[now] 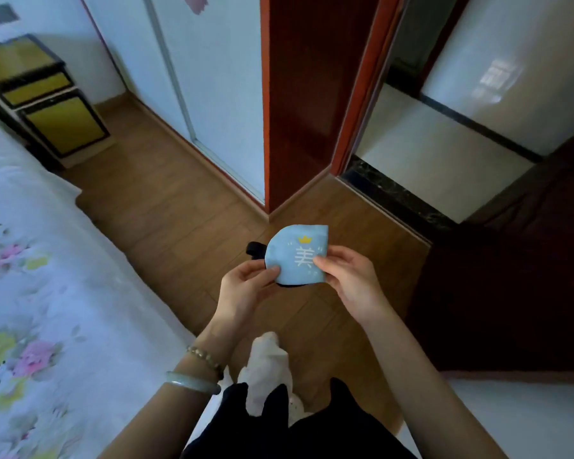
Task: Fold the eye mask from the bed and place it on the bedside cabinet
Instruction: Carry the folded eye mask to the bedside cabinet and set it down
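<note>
So the fold part looks basically done. The light blue eye mask is doubled over into a half shape, held up in the air over the wooden floor, off the bed. Left hand pinches its lower left edge, right hand pinches the right side, both closed on it. A bit of black strap pokes out left. What's left: carrying it to the bedside cabinet, well apart at the bed's far corner.
</note>
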A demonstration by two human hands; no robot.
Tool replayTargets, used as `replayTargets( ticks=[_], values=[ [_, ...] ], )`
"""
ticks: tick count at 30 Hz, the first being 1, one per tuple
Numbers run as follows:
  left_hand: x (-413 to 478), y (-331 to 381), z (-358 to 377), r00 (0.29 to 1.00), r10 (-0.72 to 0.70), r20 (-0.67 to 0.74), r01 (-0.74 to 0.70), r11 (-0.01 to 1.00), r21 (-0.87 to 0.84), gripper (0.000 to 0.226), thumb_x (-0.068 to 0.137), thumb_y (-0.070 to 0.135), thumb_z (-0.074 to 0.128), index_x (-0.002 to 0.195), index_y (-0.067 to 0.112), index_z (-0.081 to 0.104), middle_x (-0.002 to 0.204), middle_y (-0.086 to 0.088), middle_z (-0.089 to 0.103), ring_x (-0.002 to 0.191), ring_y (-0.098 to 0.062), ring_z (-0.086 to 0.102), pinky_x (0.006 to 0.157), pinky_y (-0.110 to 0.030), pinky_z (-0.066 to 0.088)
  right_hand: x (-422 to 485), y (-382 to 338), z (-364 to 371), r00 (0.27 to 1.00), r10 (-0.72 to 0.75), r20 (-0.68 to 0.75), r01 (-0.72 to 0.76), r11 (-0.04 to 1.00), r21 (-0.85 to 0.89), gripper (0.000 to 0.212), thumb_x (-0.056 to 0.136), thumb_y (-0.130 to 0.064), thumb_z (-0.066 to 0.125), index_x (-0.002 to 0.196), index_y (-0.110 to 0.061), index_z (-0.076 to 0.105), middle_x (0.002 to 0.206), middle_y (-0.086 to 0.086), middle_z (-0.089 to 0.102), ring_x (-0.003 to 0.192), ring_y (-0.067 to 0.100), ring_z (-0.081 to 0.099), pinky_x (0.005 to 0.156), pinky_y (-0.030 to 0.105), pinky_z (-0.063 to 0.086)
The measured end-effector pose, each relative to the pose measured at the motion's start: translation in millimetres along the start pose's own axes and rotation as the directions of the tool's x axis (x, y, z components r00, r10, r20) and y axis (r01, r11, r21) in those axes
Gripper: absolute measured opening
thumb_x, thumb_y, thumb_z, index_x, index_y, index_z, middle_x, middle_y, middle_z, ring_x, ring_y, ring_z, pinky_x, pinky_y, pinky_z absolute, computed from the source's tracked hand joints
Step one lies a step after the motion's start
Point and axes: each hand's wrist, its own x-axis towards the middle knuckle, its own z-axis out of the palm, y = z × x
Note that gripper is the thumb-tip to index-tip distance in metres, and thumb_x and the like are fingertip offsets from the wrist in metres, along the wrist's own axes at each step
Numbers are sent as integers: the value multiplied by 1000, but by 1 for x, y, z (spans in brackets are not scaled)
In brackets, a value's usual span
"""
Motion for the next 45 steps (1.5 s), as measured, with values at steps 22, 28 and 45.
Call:
replayTargets(
  ticks=[22,28,45],
  values=[
    [251,195,-114,909,124,-399,-238,938,-250,24,81,2,69,101,-9,63,86,-13,73,73,-18,74,61,-23,57,296,-106,280,909,59,413,7,988,-157,27,76,1,70,102,1,67,97,12,73,90,24,71,77,35,58],
    [309,230,-154,872,117,-475,-279,916,-287,12,81,3,70,91,-1,66,83,-8,75,76,-19,74,63,-24,58,353,-119,353,872,72,484,38,976,-213,18,75,1,70,90,-8,70,86,6,75,84,22,72,81,38,58],
    [517,406,-299,775,68,-628,-361,863,-352,11,80,6,71,90,2,67,90,-10,73,86,-23,72,76,-33,59,559,-171,626,754,153,638,72,947,-313,26,70,-6,76,95,-10,71,93,9,76,91,26,71,88,50,54]
  ],
)
